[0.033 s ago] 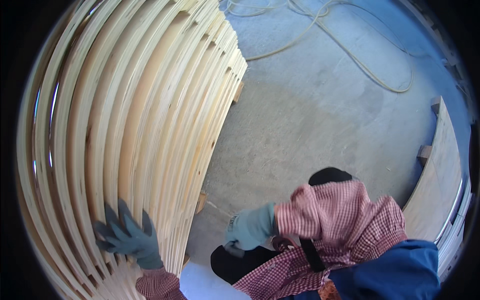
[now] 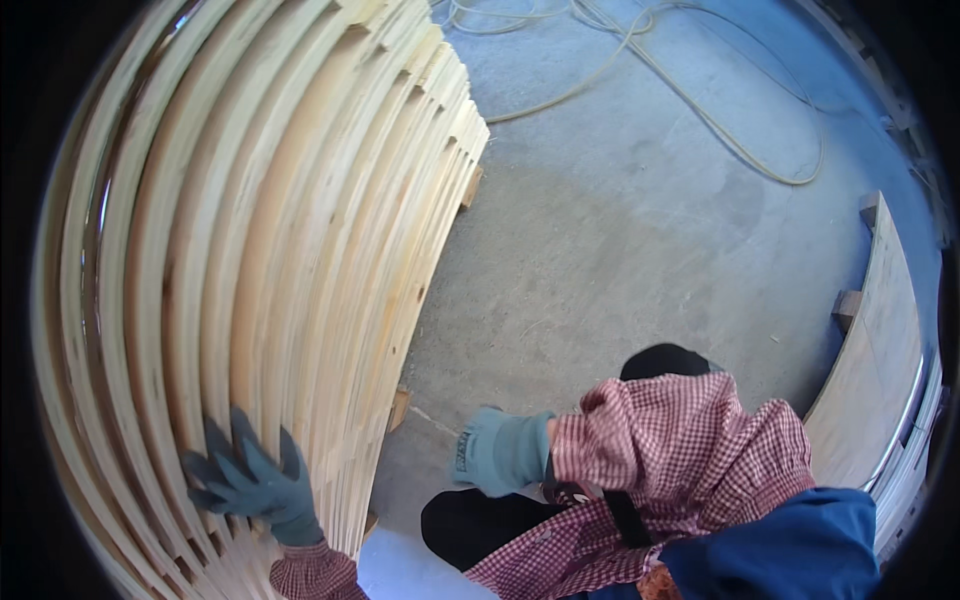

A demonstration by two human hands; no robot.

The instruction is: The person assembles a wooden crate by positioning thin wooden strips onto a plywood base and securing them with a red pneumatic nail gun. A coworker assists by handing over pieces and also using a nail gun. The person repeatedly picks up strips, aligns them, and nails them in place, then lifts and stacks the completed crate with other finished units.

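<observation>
A tall stack of long pale wooden strips (image 2: 330, 240), laid edge by edge, fills the left side and bows along the fisheye rim. On its near part lies my left hand (image 2: 262, 482), in a grey-blue work glove, with its fingers spread across the wood edges. My right hand (image 2: 500, 452), in the same kind of glove, hangs over the floor just in front of my body, to the right of the stack. Its fingers curl under and are mostly hidden; whether anything is in them cannot be seen.
Small wooden blocks (image 2: 399, 409) stick out beneath the stack. A pale hose (image 2: 690, 95) loops over the concrete floor (image 2: 590, 250) at the far side. At the right, a curved-looking light board (image 2: 875, 345) rests on blocks. My dark shoes show below me.
My right hand has risen slightly and turned, so its thumb no longer shows. My left hand keeps its spread place on the wood, shifted only a little.
</observation>
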